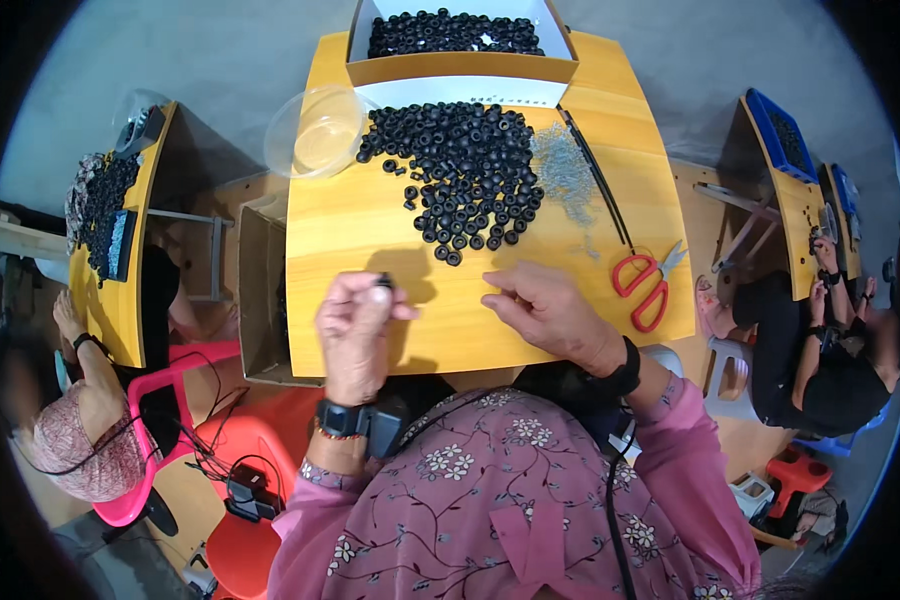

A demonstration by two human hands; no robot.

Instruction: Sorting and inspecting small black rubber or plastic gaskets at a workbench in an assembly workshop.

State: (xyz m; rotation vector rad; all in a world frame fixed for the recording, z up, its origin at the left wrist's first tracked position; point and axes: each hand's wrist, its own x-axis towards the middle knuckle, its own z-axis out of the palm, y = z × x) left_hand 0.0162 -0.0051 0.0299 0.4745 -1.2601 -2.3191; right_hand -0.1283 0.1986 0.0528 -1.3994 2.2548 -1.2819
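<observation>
Left of centre, pinches a small black piece [385, 281] in the left hand [355, 315], could lose it through a slack grip into the pile of black rings [460, 150], upper centre, and, right of centre, curls the right hand [545, 302], cannot tell whether around anything, perhaps bumping the red-handled scissors [662, 270] if swung outward.

The scene was viewed by a head-worn, wide fisheye camera, pointed steeply downward and slightly forward. The table [450, 332] was seen at close range from above its near edge, which was framed just below mid-height, while its far corners were placed near the top. Beside it, a left-hand table [122, 325] and a right-hand table [800, 260] were caught toward the rims.
</observation>
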